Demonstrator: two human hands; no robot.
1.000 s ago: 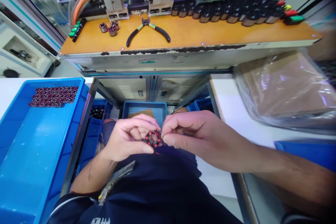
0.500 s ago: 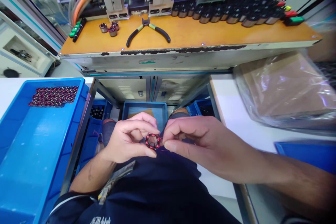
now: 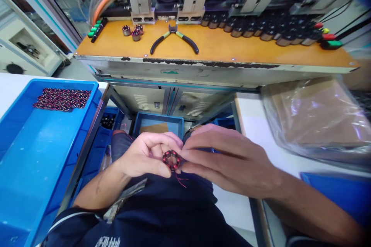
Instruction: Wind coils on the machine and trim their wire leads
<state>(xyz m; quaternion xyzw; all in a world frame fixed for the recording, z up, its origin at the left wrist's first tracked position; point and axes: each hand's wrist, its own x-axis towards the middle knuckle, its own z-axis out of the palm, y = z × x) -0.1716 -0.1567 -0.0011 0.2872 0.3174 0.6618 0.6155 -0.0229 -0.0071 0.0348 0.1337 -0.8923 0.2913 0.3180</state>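
A small ring-shaped motor stator [image 3: 172, 160] with red wire windings sits between my hands, its open centre facing up. My left hand [image 3: 147, 156] is closed on it, thumb at the near left side and fingers behind. From the right, my right hand [image 3: 228, 162] brings its thumb and fingertips together at the stator's right edge; its fingers are fairly straight and partly hide one another. Thin red wire ends [image 3: 181, 180] hang from the stator below the right fingertips.
A blue tray [image 3: 37, 154] at left holds rows of stators [image 3: 62, 99]. On the orange bench [image 3: 116, 48] lie pliers [image 3: 174, 38], several stators [image 3: 135, 34], dark cylindrical parts [image 3: 266, 32] and markers [image 3: 98, 31]. A plastic-wrapped cardboard stack [image 3: 315, 119] lies at right.
The right fingers have gone from a curled pinch beside the stator to a straighter hold at its edge. Loose red wire ends now show below. The camera view has shifted slightly.
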